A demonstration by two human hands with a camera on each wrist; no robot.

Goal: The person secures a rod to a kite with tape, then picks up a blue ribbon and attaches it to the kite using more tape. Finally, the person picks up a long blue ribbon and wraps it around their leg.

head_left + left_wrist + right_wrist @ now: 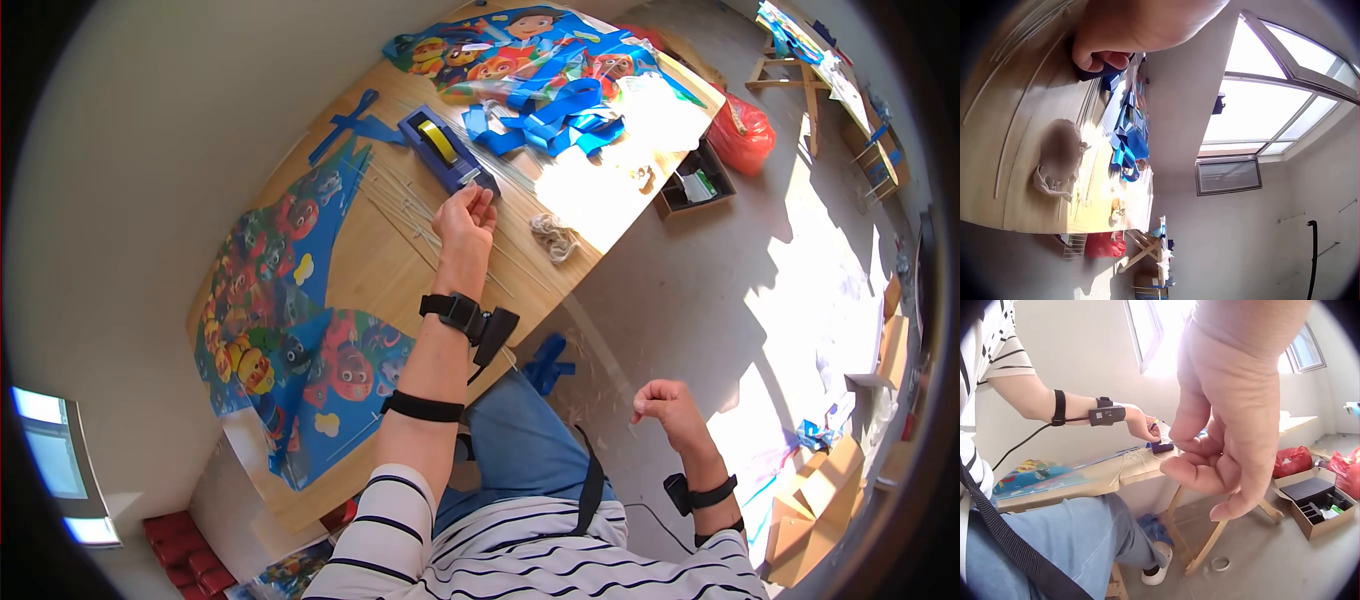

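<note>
- Currently, I watch the left hand (466, 222) reach over the worktop (372, 268), its fingers curled and touching the front end of the dark blue tape dispenser (462, 168); I cannot tell whether they pinch any tape.
- The dispenser lies on the worktop near the wall-side blue ribbon strips (352, 125), with a yellow roll (436, 142) seated in it.
- I see the right hand (674, 412) well apart from the worktop, above the floor (665, 300); its fingers hang loosely bent, grasping nothing that I can make out.
- Thin pale sticks (405, 203) lie scattered just beside the left hand, and a bundle of cord (553, 238) rests near the worktop's edge.
- Looped blue ribbon (575, 118) lies beyond the dispenser, touching a printed cartoon sheet (450, 62).
</note>
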